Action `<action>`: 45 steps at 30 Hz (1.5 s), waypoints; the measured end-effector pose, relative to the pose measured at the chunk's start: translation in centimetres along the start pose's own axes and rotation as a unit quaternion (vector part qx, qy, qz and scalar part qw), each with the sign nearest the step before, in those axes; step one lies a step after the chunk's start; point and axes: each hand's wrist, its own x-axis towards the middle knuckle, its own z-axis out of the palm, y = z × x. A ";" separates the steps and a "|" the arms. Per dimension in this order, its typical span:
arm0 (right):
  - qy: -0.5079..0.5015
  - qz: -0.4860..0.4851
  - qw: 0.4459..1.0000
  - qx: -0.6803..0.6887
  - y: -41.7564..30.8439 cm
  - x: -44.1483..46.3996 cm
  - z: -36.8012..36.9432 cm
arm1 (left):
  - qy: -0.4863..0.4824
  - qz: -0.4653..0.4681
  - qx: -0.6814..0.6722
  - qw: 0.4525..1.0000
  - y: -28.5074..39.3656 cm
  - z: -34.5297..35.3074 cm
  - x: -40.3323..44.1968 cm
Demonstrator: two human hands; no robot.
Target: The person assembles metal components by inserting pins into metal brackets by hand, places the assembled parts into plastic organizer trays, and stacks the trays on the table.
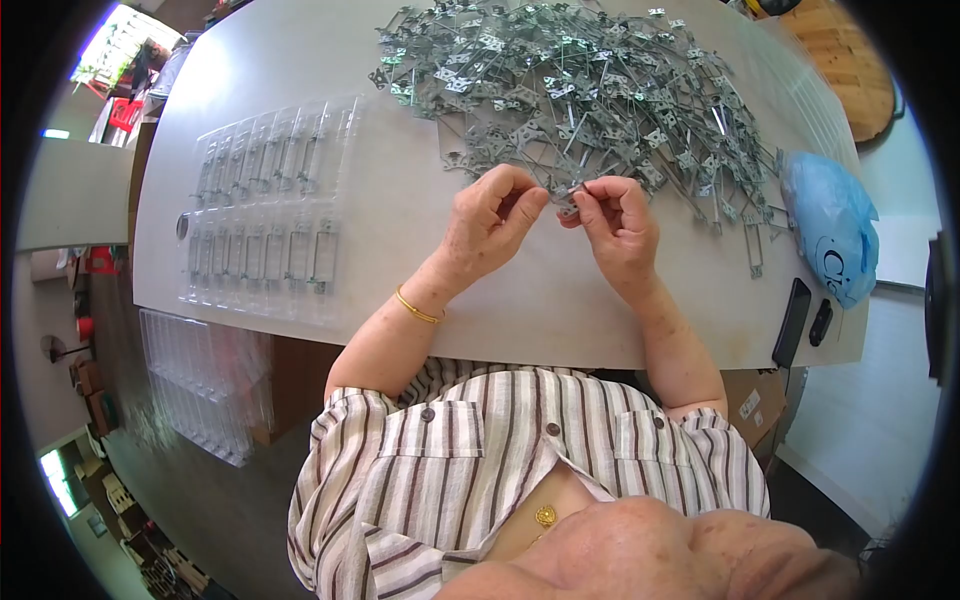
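My right hand (622, 238) pinches a small metal bracket (570, 200) between thumb and fingers, just in front of the heap. Beside it, my left hand (490, 222) has its thumb and forefinger pressed together close to the same bracket; whether anything sits between those fingertips is too small to tell. Behind both hands spreads a large heap of metal brackets (560, 90), with plates and long wire-like loops tangled together. To the left lies a clear plastic tray (345, 150) whose two rows of slots hold several brackets.
A blue plastic bag (828, 225) stands at the table's right side. Near it lie a black phone (792, 322) and a small black object (821, 322). More clear trays (205, 375) are stacked below the table's left edge. A wooden stool (835, 65) stands beyond the far right corner.
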 end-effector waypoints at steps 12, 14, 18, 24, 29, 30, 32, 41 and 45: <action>-0.024 -0.125 0.985 -0.114 0.1 -0.1 0.5 | -0.055 -0.087 -0.066 0.993 -0.1 0.1 -0.1; -0.039 -0.134 0.982 -0.124 0.1 -0.2 0.4 | -0.059 -0.108 -0.087 0.989 -0.1 -0.1 0.0; -0.024 -0.102 0.992 -0.072 0.0 -0.2 0.1 | -0.030 -0.129 -0.076 0.988 0.3 -0.4 0.3; -0.021 -0.066 0.997 -0.047 0.9 0.0 -0.4 | 0.033 -0.072 0.035 0.996 1.3 -1.8 0.9; -0.036 -0.068 0.994 -0.078 0.2 -0.1 -0.1 | 0.103 -0.021 0.253 0.962 2.4 -7.6 1.1; -0.037 -0.072 0.993 -0.083 0.1 -0.1 -0.1 | 0.111 -0.032 0.292 0.949 2.4 -9.2 1.0; -0.043 -0.077 0.992 -0.092 0.1 -0.1 0.0 | 0.092 -0.115 0.371 0.917 2.8 -12.1 0.8; -0.050 -0.082 0.990 -0.107 0.6 0.0 0.1 | 0.047 -0.203 0.472 0.856 0.3 -20.0 0.5; -0.053 -0.078 0.990 -0.104 0.8 0.0 0.1 | -0.002 -0.247 0.485 0.839 0.2 -21.1 1.9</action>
